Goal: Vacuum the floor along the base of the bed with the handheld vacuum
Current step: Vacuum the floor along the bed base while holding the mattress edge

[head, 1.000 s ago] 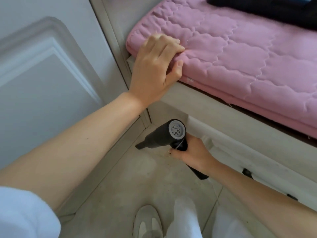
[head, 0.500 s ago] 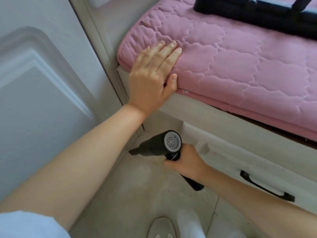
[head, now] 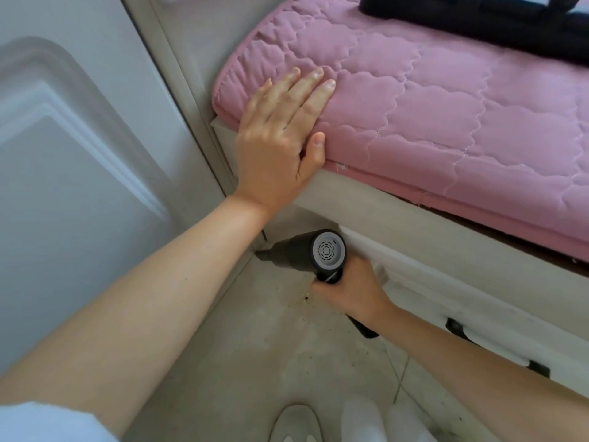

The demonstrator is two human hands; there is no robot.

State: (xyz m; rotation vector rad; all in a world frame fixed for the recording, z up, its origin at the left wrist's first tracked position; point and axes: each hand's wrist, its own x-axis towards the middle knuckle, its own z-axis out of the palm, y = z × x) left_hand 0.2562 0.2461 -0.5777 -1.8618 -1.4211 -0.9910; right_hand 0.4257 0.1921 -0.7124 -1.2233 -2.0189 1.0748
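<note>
Left hand point(head: 280, 135): flat, fingers straight, resting on the pink mattress point(head: 446, 116) corner.
Right hand point(head: 353, 291): grips the vacuum point(head: 306, 253) handle.
Vacuum: low above the floor point(head: 255, 346), nozzle in the corner beside the bed base point(head: 430, 282).
Floor: dark crumbs near the right hand.

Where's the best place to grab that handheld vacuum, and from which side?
Probably by the handle, as the right hand grips it now. On the handheld vacuum it slants down from the rear, below the grey vent cap, so come from behind and below, leaving the nozzle free toward the corner.
</note>
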